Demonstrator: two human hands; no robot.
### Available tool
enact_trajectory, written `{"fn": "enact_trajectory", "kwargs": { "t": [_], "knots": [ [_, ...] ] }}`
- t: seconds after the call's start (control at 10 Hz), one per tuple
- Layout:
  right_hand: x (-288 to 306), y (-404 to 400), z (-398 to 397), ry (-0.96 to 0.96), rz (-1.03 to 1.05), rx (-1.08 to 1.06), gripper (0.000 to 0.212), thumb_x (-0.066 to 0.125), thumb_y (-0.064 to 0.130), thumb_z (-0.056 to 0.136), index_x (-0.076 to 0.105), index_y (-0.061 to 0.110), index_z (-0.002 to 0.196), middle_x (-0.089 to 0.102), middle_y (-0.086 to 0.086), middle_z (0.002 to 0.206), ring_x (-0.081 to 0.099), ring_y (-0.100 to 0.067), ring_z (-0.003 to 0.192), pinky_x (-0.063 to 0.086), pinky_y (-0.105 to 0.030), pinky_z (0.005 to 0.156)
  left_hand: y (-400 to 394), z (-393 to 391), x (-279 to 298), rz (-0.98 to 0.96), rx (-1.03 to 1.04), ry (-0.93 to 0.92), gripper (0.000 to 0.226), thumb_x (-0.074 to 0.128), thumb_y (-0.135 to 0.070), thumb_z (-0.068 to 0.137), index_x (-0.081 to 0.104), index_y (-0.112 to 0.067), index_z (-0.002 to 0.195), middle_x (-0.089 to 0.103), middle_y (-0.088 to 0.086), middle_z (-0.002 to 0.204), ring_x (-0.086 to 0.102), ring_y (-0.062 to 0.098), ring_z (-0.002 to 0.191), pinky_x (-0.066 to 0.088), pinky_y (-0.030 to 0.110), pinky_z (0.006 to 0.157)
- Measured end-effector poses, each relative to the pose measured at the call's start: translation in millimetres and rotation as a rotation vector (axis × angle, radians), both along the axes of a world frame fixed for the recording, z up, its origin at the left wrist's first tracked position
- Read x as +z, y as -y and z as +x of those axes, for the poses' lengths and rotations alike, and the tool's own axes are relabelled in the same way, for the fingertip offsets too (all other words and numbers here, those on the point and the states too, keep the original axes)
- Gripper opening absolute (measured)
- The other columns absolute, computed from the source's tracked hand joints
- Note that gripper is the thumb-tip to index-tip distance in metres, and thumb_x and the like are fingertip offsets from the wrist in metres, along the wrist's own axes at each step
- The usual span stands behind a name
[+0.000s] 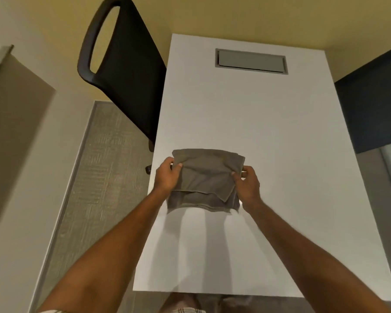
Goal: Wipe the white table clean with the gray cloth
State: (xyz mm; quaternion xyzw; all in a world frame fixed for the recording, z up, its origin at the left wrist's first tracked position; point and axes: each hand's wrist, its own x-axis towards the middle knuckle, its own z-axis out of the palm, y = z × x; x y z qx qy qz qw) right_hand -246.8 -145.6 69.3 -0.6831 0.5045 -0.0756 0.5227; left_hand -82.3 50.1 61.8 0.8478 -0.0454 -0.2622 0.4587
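Item, as I see it: gray cloth (204, 180), folded, long axis left-right, over the white table (269, 132) near-centre, pinched between my left hand (167, 177) and right hand (246, 181), equally near.

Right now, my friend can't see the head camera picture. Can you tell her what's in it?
Two bare hands, left hand and right hand, hold a folded gray cloth by its sides over a white table. A black chair stands left of it.
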Motion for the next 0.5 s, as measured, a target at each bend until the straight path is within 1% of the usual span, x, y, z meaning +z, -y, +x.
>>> {"fn": "enact_trajectory", "kwargs": {
  "t": [0.1,0.2,0.3,0.4,0.5],
  "knots": [
    [-0.6,19.0,45.9,0.008,-0.062,0.039,0.025,0.068,0.025,0.1,0.061,0.014,0.121,0.065,0.0,0.108,0.063,-0.024,0.098,0.046,-0.03,0.084,13.7,40.4,-1.2,-0.011,0.04,0.043,0.023,0.058,-0.029,0.105,0.062,-0.007,0.111,0.066,0.007,0.103,0.061,0.025,0.093,0.051,0.037,0.08],
    [0.3,43.7,103.1,0.006,-0.095,0.088,0.029,0.065,0.027,0.101,0.06,0.012,0.125,0.067,-0.004,0.112,0.066,-0.026,0.103,0.054,-0.037,0.088,33.8,92.0,-1.2,-0.023,0.066,0.092,0.022,0.059,-0.03,0.103,0.063,-0.009,0.11,0.066,0.007,0.102,0.063,0.027,0.095,0.055,0.041,0.085],
    [-3.6,58.0,133.4,0.0,-0.094,0.12,0.032,0.064,0.028,0.101,0.059,0.011,0.129,0.07,-0.009,0.12,0.068,-0.028,0.108,0.058,-0.043,0.095,43.7,120.7,-6.7,-0.031,0.073,0.116,0.019,0.059,-0.03,0.102,0.063,-0.013,0.11,0.068,0.006,0.106,0.065,0.027,0.098,0.056,0.041,0.087],
    [-11.2,72.6,163.6,0.03,-0.084,0.125,0.033,0.062,0.023,0.102,0.057,0.013,0.133,0.07,-0.012,0.125,0.068,-0.025,0.107,0.058,-0.039,0.092,52.3,146.1,-18.5,-0.052,0.086,0.136,0.016,0.058,-0.028,0.103,0.064,-0.017,0.113,0.071,0.006,0.111,0.068,0.025,0.101,0.056,0.036,0.081],
    [-13.3,76.7,174.0,0.044,-0.102,0.109,0.036,0.062,0.014,0.1,0.057,0.012,0.136,0.069,-0.013,0.129,0.066,-0.023,0.105,0.056,-0.037,0.089,56.8,152.6,-23.8,-0.01,0.091,0.157,0.024,0.057,-0.024,0.105,0.064,-0.018,0.127,0.068,0.008,0.121,0.067,0.024,0.108,0.053,0.033,0.081]
  ]
}}
